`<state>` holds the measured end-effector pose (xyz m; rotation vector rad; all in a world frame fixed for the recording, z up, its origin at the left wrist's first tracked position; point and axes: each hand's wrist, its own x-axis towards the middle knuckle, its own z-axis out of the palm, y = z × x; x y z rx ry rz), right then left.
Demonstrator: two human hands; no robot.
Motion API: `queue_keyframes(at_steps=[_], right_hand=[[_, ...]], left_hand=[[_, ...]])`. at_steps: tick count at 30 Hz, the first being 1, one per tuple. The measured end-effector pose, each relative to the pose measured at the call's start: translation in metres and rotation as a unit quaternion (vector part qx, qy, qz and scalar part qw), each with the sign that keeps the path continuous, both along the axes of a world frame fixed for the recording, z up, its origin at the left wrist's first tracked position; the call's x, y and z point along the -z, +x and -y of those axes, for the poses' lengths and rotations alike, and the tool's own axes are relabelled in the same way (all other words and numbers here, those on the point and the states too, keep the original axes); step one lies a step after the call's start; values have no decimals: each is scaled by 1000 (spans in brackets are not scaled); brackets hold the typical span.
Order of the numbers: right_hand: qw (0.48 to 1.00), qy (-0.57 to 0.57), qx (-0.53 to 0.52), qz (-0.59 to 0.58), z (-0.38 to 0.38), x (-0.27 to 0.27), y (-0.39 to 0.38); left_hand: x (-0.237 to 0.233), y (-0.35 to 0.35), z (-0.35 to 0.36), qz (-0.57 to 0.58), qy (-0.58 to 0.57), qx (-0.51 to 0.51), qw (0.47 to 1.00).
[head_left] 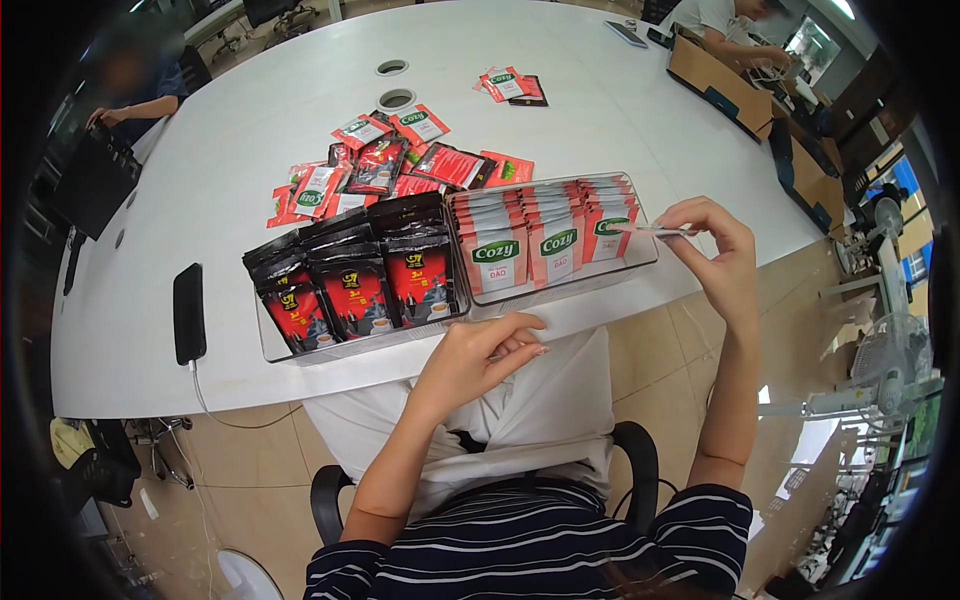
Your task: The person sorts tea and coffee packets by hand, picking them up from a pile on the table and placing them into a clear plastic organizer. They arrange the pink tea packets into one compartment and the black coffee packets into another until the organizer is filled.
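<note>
My right hand [713, 240] pinches a thin tea sachet [655, 231], seen nearly edge-on, over the right end of a clear box [560, 291]. Inside that box, red-and-white Cozy tea sachets [497, 262] stand upright in three columns. My left hand [480, 358] is at the table's front edge, below where the two boxes meet. Its fingers are loosely curled, thumb and index apart, with nothing visible in them. A second clear box [400, 338] sits directly to the left, holding black-and-red G7 coffee sachets [362, 295] in three columns.
Behind the boxes lies a loose pile of mixed sachets [380, 165]; a smaller group [503, 84] is farther back. A phone [189, 314] with a cable lies left. Cardboard boxes [720, 85] line the right edge. Other people sit at far left and far right.
</note>
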<state>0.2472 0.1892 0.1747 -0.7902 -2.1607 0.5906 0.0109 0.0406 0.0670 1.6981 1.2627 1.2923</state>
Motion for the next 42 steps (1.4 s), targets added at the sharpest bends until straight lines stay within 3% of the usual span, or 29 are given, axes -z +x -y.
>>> queue_keyframes(at_steps=[6, 9, 12, 21, 25, 28, 31, 36, 39, 42], right_hand=[[993, 112, -29, -21, -2, 3, -2], [995, 59, -25, -78, 0, 9, -5], [999, 22, -21, -14, -8, 15, 12], [996, -54, -12, -65, 7, 8, 18], [993, 36, 107, 21, 11, 2, 1], [998, 29, 49, -3, 10, -9, -20], [986, -2, -31, 165, -5, -16, -19], [920, 120, -45, 371, -14, -5, -40], [925, 248, -18, 287, -18, 6, -53], [925, 220, -34, 309, -27, 13, -60]], left_hand=[[1, 0, -1, -10, 12, -4, 1000], [2, 0, -1, -8, 14, -2, 1000], [0, 0, -1, -7, 8, 3, 1000], [-4, 0, -1, -34, 9, -9, 999], [-3, 1, -2, -32, 10, -15, 999], [-3, 0, -1, -37, 6, -13, 999], [-3, -1, -2, -40, 8, -7, 999], [-4, -1, -2, -34, 2, 1, 999], [-2, -2, -2, -37, 11, 4, 999], [-2, -2, -3, -38, 24, 7, 999]])
